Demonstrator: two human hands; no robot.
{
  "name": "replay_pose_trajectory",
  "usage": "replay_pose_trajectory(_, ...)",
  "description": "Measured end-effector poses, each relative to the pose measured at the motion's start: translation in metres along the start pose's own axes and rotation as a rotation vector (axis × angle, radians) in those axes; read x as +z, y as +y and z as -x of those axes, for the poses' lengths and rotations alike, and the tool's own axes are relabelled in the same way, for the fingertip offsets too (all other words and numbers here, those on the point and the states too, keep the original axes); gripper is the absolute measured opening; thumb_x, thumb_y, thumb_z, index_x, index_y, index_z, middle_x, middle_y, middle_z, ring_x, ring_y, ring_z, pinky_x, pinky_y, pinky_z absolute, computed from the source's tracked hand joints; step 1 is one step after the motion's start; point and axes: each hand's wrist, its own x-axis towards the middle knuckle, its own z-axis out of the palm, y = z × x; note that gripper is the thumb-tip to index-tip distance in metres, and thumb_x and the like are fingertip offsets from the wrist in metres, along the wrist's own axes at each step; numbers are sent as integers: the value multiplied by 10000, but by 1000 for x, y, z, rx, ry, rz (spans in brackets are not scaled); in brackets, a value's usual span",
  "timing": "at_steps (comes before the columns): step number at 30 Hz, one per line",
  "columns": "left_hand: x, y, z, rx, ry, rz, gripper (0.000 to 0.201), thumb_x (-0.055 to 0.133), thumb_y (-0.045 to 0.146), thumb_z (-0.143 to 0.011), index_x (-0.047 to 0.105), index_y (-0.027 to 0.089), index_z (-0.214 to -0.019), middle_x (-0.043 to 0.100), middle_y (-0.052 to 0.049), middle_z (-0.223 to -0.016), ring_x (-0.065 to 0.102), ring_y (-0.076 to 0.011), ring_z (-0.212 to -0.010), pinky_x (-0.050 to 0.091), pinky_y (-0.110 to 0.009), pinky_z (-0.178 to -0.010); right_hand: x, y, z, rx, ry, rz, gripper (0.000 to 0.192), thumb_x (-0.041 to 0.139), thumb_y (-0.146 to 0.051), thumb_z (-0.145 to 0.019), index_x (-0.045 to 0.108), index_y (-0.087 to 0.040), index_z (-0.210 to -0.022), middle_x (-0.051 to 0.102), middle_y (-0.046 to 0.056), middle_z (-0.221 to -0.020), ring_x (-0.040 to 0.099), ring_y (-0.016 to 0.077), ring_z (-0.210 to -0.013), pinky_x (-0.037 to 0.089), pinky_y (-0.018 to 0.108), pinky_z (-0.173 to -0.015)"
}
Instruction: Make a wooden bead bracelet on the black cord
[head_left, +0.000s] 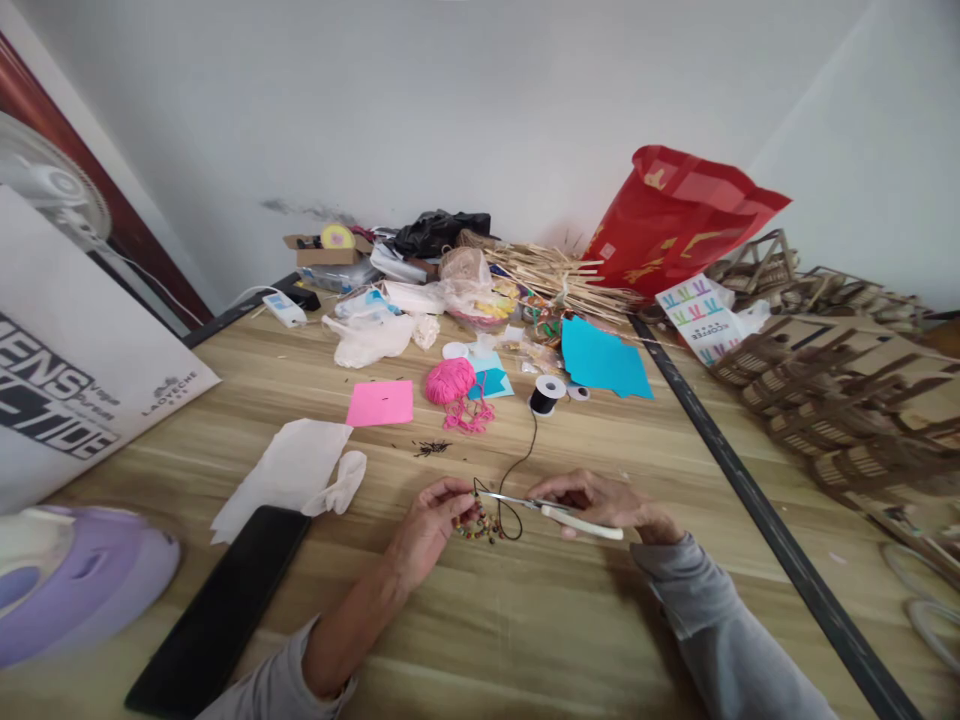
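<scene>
1. Nearest me I count one black phone [221, 605] lying flat on the wooden table [525, 620], and one lilac appliance [75, 580] at the left edge.
2. My left hand [427, 520] is pinched shut on a strand of coloured beads [476, 525] threaded on black cord [517, 470].
3. My right hand [592, 500] is closed around one pair of scissors [555, 512], white-handled, blades pointing left to the cord just beside the left fingertips.
4. The cord runs up to one black spool [547, 393].
5. Mid-table: one white tissue [289, 475], one pink paper square [381, 403], one ball of pink yarn [450, 382], one blue sheet [604, 360].
6. Far back: one red bag [675, 225]. At left, a white bag [67, 370] reads "LAOVECHE"; its larger lettering is cut off.
</scene>
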Motion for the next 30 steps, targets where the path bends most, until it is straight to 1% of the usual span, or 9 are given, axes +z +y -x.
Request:
replay_pose_trajectory(4, 0, 0, 1, 9, -46, -32, 271, 842, 182, -527, 653, 126, -714, 654, 2, -596, 590, -108, -545, 424, -224, -556, 1, -2, 1, -20, 6, 29, 585, 762, -432, -667, 633, -145, -1159, 657, 70, -992, 594, 179, -842, 474, 282, -751)
replay_pose_trajectory(6, 0, -1, 1, 7, -69, -51, 280, 836, 182, -538, 645, 128, -735, 647, 5, -583, 583, -102, -533, 407, -215, -543, 1, -4, 0, -32, 2, 40, 575, 763, -425, -669, 638, -147, -1158, 656, 80, -1032, 600, 197, -895, 474, 304, -794)
replay_pose_trajectory(9, 0, -1, 1, -2, -73, -74, 275, 831, 184, -546, 645, 128, -741, 646, 3, -583, 579, -100, -531, 381, -206, -526, 2, -6, 0, -45, -10, 47, 556, 764, -412, -674, 643, -162, -1155, 649, 85, -1079, 594, 217, -963, 469, 332, -841)
replay_pose_trajectory(20, -3, -5, 1, -33, -68, -88, 260, 845, 233, -535, 688, 123, -710, 681, -36, -590, 587, -118, -538, 398, -226, -556, 7, -10, -3, -79, -22, 2, 516, 765, -349, -697, 639, -190, -1172, 652, 65, -1104, 593, 202, -992, 454, 319, -885)
replay_pose_trajectory(24, -3, -4, 2, -44, -75, -97, 252, 840, 237, -548, 692, 117, -713, 687, -48, -599, 588, -121, -543, 395, -228, -552, 7, -11, -3, -76, -18, 21, 518, 754, -365, -709, 635, -187, -1181, 659, 63, -1085, 600, 200, -969, 467, 306, -855)
replay_pose_trajectory(30, -3, -3, 1, -54, -74, -87, 287, 848, 264, -531, 691, 116, -720, 675, -35, -569, 585, -123, -519, 406, -237, -548, 7, -8, -4, -80, -26, 29, 529, 744, -387, -718, 632, -163, -1184, 664, 77, -1066, 608, 196, -922, 483, 302, -809)
